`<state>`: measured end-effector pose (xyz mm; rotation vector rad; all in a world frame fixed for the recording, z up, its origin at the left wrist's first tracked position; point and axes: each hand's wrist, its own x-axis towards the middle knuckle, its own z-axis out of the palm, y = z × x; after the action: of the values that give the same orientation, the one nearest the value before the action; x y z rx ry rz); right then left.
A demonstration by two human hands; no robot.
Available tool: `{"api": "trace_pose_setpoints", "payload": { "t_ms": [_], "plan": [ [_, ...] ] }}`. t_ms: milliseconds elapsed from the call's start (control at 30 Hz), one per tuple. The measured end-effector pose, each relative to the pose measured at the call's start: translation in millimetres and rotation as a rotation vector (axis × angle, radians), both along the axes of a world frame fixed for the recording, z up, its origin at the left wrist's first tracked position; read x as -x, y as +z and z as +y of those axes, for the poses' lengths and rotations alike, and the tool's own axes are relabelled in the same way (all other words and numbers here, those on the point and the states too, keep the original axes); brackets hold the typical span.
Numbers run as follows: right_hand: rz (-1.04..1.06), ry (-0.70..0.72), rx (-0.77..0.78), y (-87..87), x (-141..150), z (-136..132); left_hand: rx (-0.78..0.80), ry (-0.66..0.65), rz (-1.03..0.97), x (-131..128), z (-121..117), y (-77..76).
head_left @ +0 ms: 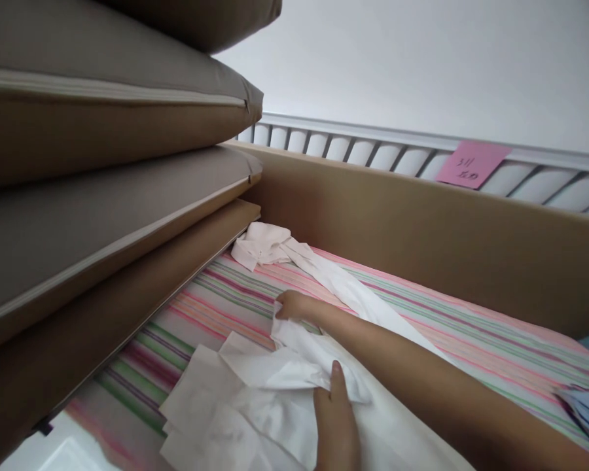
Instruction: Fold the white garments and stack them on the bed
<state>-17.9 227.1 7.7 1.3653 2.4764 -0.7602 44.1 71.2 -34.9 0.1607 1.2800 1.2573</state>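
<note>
One white cloth (285, 418), thin, smooth and creased, lies on the striped sheet (216, 288). Right hand (297, 306): fingers narrow, pinching a cloth edge. Left hand (336, 425), nearer: thumb against the cloth, other fingers hidden; closure cannot be told. Left side: four stacked padded slabs (127, 114), light-edged. Far side: one flat brown board (397, 226), one pink paper note (472, 163), handwritten.

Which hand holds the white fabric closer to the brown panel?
The right hand, its arm entering from lower right, pinches the white fabric closer to the brown panel; the left hand holds it lower in view.
</note>
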Motion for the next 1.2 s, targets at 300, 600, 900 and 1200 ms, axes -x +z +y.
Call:
{"api": "trace_pose_setpoints", "payload": {
  "t_ms": [300,600,900,1200],
  "plan": [
    [0.150,0.327,0.087,32.9,19.0,-5.1,-0.167,0.052,0.036,1.0,1.8,5.5],
    [0.068,0.490,0.036,-17.9,58.0,12.7,-0.111,0.123,0.107,12.2,23.1,0.4],
    [0.284,0.303,-0.126,38.7,21.5,15.2,-0.229,-0.046,0.073,21.7,27.9,6.9],
    [0.237,0.505,-0.198,21.8,-26.9,-8.1,-0.316,-0.409,0.255,6.6,6.6,14.4]
  ]
}}
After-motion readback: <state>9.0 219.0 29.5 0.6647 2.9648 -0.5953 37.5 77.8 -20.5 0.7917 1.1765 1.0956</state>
